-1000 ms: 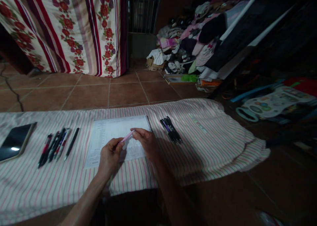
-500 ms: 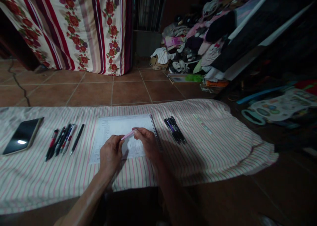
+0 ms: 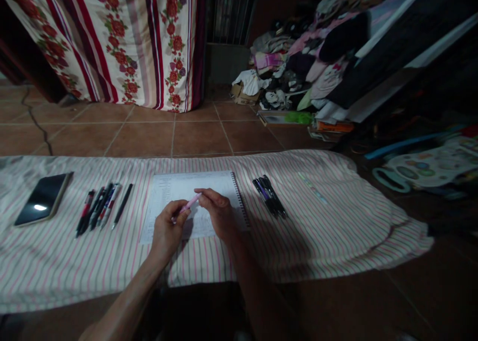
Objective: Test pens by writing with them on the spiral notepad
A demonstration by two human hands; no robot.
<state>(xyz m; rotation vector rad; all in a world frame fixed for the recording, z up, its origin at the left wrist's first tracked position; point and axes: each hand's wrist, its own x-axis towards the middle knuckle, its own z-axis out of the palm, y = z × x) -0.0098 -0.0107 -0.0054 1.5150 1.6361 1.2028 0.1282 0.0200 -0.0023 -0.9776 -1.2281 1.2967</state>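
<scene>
A slim pink pen (image 3: 191, 201) is held slantwise above an open spiral notebook (image 3: 179, 182). My left hand (image 3: 168, 228) is closed around its lower part, thumb and fingers pinching it. At the upper end, the bent fingers of my right hand (image 3: 218, 210) close on the pen's tip; the thumb is mostly hidden. Writing covers parts of the notebook page, too faint to read. Right of the spiral binding lies a small group of black and purple pens (image 3: 269, 196). To the left, several pens (image 3: 97, 209) lie side by side, with a single dark pen (image 3: 122, 206) beside them.
A striped cloth (image 3: 336, 231) covers the low surface. A phone (image 3: 43, 200) lies at its left, a pale ruler-like strip (image 3: 312, 188) at its right. Beyond are the tiled floor (image 3: 149, 137), a floral curtain (image 3: 145, 42) and a heap of clothes (image 3: 287, 77).
The left hand's grip has shifted along the pink pen, which now slants more steeply. My right fingers have stretched over its upper end. The whole view has shifted slightly.
</scene>
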